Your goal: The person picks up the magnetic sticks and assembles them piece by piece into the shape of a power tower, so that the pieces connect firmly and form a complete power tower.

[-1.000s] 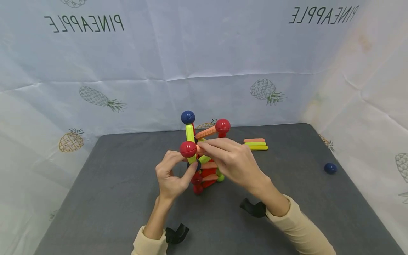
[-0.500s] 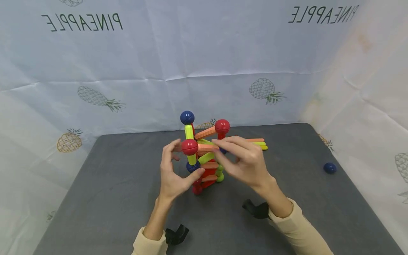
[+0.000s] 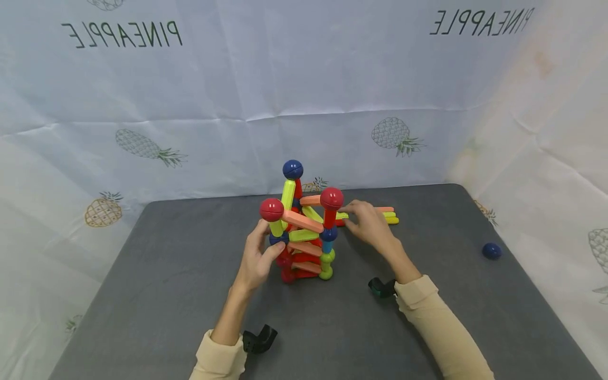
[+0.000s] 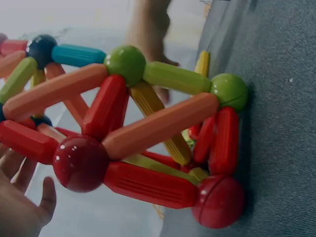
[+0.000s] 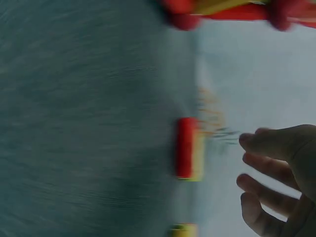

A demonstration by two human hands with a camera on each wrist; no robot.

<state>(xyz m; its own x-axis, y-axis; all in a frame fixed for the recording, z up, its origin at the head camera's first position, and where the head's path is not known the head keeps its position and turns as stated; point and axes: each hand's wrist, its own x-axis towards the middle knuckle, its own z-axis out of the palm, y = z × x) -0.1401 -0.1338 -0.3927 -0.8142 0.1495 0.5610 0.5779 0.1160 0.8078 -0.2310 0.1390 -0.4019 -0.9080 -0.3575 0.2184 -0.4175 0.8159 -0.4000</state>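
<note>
A tower of magnetic rods and balls (image 3: 304, 236) stands mid-table, in red, orange, lime and blue. On its left side my left hand (image 3: 256, 261) has its thumb by the dark blue ball (image 3: 278, 239), under the upper left red ball (image 3: 272, 209). The left wrist view shows the fingers of that hand (image 4: 22, 207) nearly straight, beside a red rod (image 4: 27, 141); firm contact cannot be made out. Behind the tower's right side, my right hand (image 3: 372, 227) reaches with fingers apart. It holds nothing near a red rod (image 5: 185, 148) and a lime rod (image 3: 342, 215) on the table.
Orange and yellow rods (image 3: 391, 217) lie past my right hand, partly hidden by it. A loose dark blue ball (image 3: 491, 250) sits near the right edge of the grey table (image 3: 166, 295). A pineapple-printed cloth (image 3: 304, 79) hangs behind.
The tower has turned, bringing its right column into view. My right hand has left the upper orange rod, which now spans to the right column, and moved right and back toward the loose rods.
</note>
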